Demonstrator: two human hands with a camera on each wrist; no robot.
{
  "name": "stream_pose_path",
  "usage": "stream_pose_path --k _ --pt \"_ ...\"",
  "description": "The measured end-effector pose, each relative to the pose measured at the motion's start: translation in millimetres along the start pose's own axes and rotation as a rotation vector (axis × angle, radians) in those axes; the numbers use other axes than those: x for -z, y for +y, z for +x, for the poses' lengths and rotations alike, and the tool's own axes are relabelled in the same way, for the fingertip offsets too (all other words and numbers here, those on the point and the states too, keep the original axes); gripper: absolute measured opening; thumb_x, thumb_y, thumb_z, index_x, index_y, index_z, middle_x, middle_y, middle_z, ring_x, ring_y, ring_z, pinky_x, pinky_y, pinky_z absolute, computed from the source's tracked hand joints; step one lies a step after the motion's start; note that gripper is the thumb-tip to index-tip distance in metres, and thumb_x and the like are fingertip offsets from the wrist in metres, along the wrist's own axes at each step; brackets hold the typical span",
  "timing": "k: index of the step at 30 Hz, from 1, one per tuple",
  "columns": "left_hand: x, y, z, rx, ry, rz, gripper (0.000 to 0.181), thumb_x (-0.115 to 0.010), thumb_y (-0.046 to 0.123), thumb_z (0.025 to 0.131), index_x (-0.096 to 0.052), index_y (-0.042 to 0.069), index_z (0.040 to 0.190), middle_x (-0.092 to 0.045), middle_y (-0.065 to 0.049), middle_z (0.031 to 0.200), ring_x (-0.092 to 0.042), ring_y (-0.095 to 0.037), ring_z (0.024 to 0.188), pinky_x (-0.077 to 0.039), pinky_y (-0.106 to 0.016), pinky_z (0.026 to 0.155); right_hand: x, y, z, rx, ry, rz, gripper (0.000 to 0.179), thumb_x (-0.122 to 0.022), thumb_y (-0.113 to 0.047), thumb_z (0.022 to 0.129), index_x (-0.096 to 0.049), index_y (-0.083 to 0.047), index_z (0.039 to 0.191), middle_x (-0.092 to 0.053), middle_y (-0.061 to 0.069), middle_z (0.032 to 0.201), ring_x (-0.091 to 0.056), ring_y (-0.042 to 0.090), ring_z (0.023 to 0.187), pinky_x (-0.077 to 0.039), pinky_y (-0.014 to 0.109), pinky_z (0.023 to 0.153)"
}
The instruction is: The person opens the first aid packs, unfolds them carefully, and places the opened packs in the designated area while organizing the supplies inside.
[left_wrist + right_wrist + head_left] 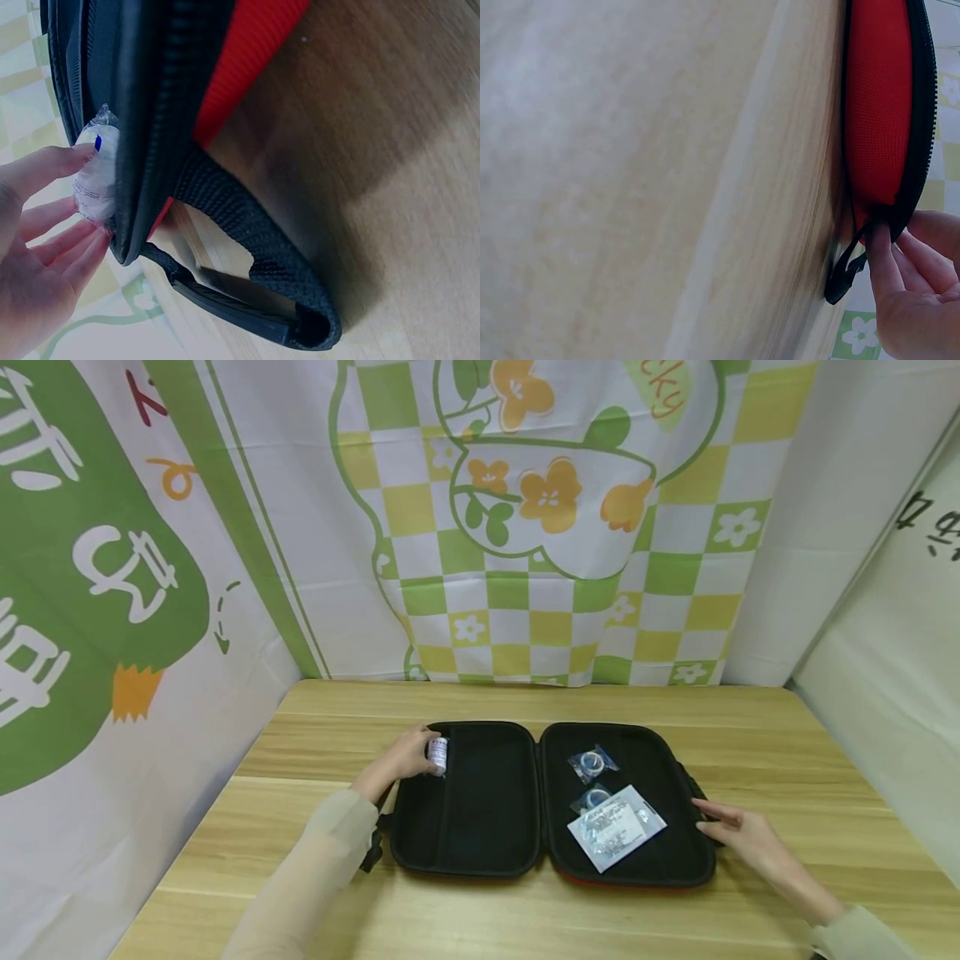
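A zippered case (pixel 495 810), black inside and red outside, lies unfolded on the table. At the upper left of its left half, my left hand (pixel 408 756) holds a small white roll in clear plastic wrap (pixel 438 755). In the left wrist view, thumb and fingers pinch this wrapped roll (pixel 97 176) just inside the case's rim. My right hand (pixel 750 839) grips the outer edge of the right half. In the right wrist view, its fingers (pixel 885 262) close around the rim near a black strap (pixel 844 281).
In the right half lie two clear packets with white-and-blue rings, an upper packet (pixel 592 763) and a lower packet (pixel 590 798), the latter partly under a flat silvery-white pouch (pixel 617 828). A black carry handle (pixel 292 307) extends from the left edge. Printed curtains (pixel 525 635) stand behind the wooden table (pixel 465 918).
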State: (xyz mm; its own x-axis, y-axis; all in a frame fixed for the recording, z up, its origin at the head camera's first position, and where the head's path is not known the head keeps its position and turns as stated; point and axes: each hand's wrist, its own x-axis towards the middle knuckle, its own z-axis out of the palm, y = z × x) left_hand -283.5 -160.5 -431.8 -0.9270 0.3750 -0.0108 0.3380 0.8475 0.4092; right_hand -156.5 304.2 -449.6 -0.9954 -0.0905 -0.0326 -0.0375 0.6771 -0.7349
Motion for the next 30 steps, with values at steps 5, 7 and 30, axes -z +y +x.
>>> stream_pose_path --k 5,7,30 --pt "-0.9 -1.2 0.8 0.017 -0.035 -0.019 0.057 -0.071 0.006 0.071 -0.049 -0.007 0.121 -0.051 -0.019 0.110 -0.051 -0.025 0.085 -0.045 -0.036 0.074 -0.1 0.1 0.1 0.004 0.001 0.006 0.047 -0.059 -0.018 0.085 -0.048 0.011 0.120 -0.047 0.031 0.119 -0.056 0.007 0.091 -0.040 0.009 0.069" --pt "-1.4 -1.9 1.4 0.022 -0.045 -0.036 0.056 -0.070 0.006 0.072 -0.048 -0.006 0.122 -0.051 -0.020 0.113 -0.051 -0.024 0.085 -0.045 -0.037 0.074 -0.4 0.2 0.0 0.001 0.003 -0.004 0.047 -0.059 -0.018 0.085 -0.048 0.011 0.120 -0.046 0.031 0.119 -0.056 0.018 0.096 -0.040 0.009 0.069" --pt "-13.9 5.8 5.9 -0.015 0.009 -0.226 0.057 -0.073 0.007 0.068 -0.051 -0.009 0.118 -0.058 -0.019 0.106 -0.055 -0.025 0.093 -0.047 -0.033 0.075 -0.3 1.3 -0.7 -0.008 -0.011 -0.008 0.048 -0.056 -0.021 0.087 -0.046 0.010 0.122 -0.045 0.031 0.121 -0.052 0.036 0.103 -0.048 0.030 0.075"
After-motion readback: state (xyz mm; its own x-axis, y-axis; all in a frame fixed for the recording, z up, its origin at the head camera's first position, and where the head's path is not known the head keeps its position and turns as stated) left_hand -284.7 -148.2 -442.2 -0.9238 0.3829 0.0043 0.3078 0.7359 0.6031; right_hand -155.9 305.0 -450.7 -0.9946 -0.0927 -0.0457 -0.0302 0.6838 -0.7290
